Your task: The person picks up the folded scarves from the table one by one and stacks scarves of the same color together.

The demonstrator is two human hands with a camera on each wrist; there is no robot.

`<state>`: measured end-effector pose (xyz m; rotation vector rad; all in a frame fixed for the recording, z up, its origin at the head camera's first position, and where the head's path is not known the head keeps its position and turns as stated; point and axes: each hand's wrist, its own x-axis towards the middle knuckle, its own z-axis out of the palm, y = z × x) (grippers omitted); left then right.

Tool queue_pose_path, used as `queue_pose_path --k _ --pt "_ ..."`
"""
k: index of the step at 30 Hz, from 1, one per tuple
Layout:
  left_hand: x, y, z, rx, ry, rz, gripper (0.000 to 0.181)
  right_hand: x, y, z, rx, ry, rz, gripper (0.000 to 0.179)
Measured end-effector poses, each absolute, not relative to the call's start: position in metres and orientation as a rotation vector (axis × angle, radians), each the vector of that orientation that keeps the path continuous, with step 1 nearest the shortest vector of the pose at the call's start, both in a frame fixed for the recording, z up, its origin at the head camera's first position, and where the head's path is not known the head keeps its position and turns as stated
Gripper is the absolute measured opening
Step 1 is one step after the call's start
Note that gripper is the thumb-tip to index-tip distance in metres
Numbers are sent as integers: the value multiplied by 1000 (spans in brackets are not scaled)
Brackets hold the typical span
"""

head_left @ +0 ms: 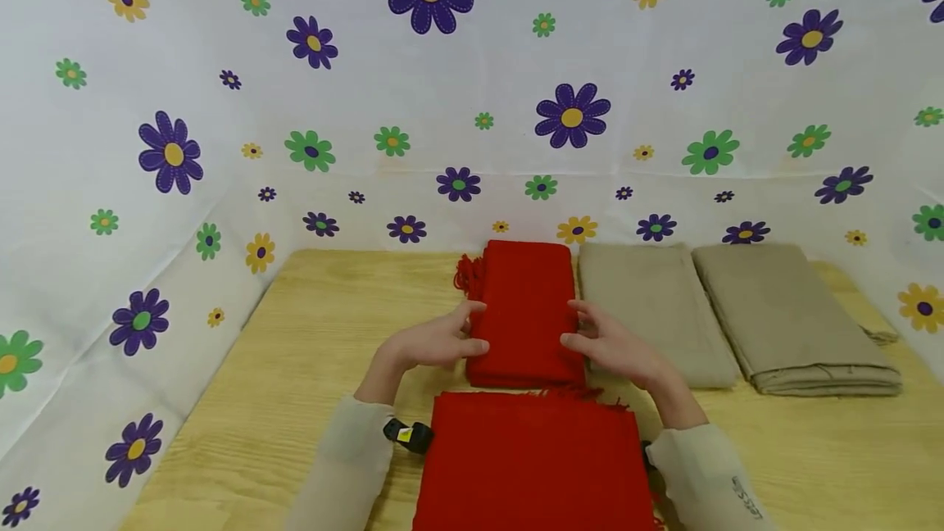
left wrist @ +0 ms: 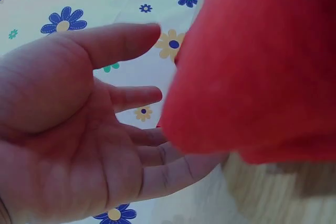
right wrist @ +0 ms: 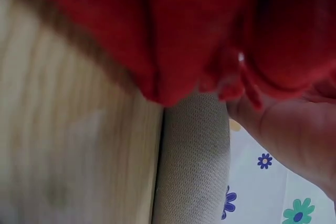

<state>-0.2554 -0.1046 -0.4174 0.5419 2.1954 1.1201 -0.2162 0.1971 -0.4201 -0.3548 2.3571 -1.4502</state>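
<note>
A folded red scarf (head_left: 522, 310) with fringe at its far left corner lies near the back of the table, between both hands. My left hand (head_left: 435, 340) is at its left edge, thumb and fingers spread apart; in the left wrist view the palm of the left hand (left wrist: 68, 129) shows beside red cloth. On the opposite edge, my right hand (head_left: 619, 344) has its thumb and fingertips at the scarf. A second folded red scarf (head_left: 534, 465), fringed along its far edge, lies nearer, between the forearms. Red cloth covers most of the right hand (right wrist: 299, 135) in the right wrist view.
Right of the far scarf lie two folded beige cloths, one beside it (head_left: 649, 310) and one farther right (head_left: 792, 318). The wooden table (head_left: 295, 383) meets a white flower-printed sheet (head_left: 501, 56) at the back and sides. A black strap device (head_left: 408, 436) sits at the left wrist.
</note>
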Motion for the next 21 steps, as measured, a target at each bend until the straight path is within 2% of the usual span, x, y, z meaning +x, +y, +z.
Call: queue_pose_path --k 9,21 --pt "-251 -107 -423 428 2150 1307 59 -217 208 -426 -318 2209 -1541 68" --pt "-246 -95 -425 473 2290 1210 49 -216 207 -426 -343 2160 -1519 70"
